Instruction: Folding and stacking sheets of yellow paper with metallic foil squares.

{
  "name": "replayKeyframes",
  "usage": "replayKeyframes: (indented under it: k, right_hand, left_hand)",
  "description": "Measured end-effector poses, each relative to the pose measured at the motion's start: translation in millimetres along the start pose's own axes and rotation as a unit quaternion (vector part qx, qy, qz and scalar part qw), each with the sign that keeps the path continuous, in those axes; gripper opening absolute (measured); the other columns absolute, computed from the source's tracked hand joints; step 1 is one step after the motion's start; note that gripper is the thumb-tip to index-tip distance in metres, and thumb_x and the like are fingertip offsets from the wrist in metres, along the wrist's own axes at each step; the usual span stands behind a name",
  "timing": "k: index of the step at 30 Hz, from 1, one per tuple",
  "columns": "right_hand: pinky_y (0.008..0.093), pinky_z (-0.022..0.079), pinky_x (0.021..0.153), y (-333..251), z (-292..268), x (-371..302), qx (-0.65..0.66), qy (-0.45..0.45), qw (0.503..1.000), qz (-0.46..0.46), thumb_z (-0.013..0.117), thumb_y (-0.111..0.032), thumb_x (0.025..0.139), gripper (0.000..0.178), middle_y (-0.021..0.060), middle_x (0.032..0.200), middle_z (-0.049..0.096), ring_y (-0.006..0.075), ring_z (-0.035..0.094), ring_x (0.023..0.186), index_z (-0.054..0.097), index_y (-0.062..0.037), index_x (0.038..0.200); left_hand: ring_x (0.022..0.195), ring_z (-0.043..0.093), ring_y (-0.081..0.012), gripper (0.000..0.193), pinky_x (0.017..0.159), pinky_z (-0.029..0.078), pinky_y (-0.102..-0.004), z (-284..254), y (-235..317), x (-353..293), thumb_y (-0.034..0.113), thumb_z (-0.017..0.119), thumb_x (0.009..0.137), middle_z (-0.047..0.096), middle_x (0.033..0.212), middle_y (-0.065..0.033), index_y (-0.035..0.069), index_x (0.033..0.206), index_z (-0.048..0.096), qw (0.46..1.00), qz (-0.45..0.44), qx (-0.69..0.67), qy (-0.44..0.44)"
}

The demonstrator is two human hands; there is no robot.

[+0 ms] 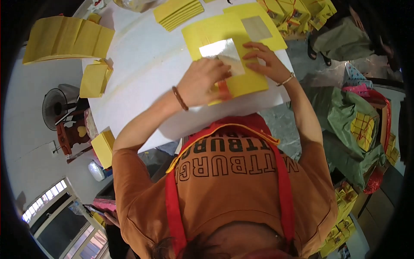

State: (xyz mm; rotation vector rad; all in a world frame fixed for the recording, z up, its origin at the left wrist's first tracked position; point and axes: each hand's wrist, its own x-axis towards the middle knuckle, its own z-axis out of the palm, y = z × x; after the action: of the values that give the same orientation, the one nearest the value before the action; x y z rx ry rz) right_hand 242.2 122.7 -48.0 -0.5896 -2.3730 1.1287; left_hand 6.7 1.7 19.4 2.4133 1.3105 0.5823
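I see the left grip [205, 81] half-curled, its hold on the orange-red patch [223, 88] below unclear, and the right grip [268, 62] spread open on the windowed yellow sheet [248, 83] under both, presumably steadying it against the surface [138, 75].

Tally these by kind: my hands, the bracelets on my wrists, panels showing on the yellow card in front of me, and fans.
Hands: 2, left hand and right hand
Bracelets: 2, brown bracelet and pale bracelet
Panels: 2, shiny panel and grey panel
Fan: 1
Total: 7
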Motion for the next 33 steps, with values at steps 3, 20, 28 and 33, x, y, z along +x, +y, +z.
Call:
replayKeyframes:
  k: [3, 20, 28, 33]
  right_hand:
    - [0.0333, 0.035, 0.094, -5, 5, 2, 0.074, -0.028, 0.996, 0.032, 0.057, -0.019, 0.083, 0.019, 0.0056, 0.130, 0.038, 0.0224, 0.035, 0.120, 0.065, -0.0140, 0.099]
    - [0.0339, 0.028, 0.101, -22, 3, -2, 0.009, -0.093, 0.995, 0.039, 0.062, -0.033, 0.078, 0.035, 0.0112, 0.139, 0.025, 0.0248, 0.034, 0.125, 0.063, -0.0144, 0.107]
    - [0.0320, 0.015, 0.106, -21, 3, -3, 0.259, -0.081, 0.945, 0.183, 0.035, -0.046, 0.091, 0.055, 0.0050, 0.120, 0.053, 0.0157, 0.036, 0.123, 0.036, -0.0108, 0.133]
    - [0.0316, 0.025, 0.101, -16, 4, -4, 0.239, -0.073, 0.952, 0.179, 0.030, -0.055, 0.087, 0.066, 0.0067, 0.115, 0.056, 0.0150, 0.043, 0.115, 0.025, -0.0139, 0.138]
  left_hand:
    - [0.091, 0.048, -0.0291, 0.064, 0.079, 0.038, -0.0373, 19, 19, -20, 0.032, 0.072, 0.065, 0.050, 0.111, -0.0105, 0.004, 0.117, 0.050, 0.999, -0.030, 0.039, 0.009]
    - [0.063, 0.057, -0.0232, 0.022, 0.060, 0.045, -0.0309, -5, 7, -11, 0.020, 0.055, 0.085, 0.059, 0.070, -0.0123, 0.000, 0.090, 0.062, 0.978, -0.164, -0.086, -0.098]
    - [0.061, 0.048, -0.0059, 0.023, 0.056, 0.041, -0.0230, 4, -8, -21, 0.020, 0.054, 0.085, 0.056, 0.065, 0.0004, -0.001, 0.087, 0.063, 0.913, -0.270, -0.303, -0.035]
    - [0.059, 0.048, -0.0052, 0.023, 0.055, 0.041, -0.0220, 11, -15, -23, 0.020, 0.054, 0.084, 0.058, 0.065, -0.0008, -0.001, 0.086, 0.064, 0.915, -0.263, -0.305, -0.008]
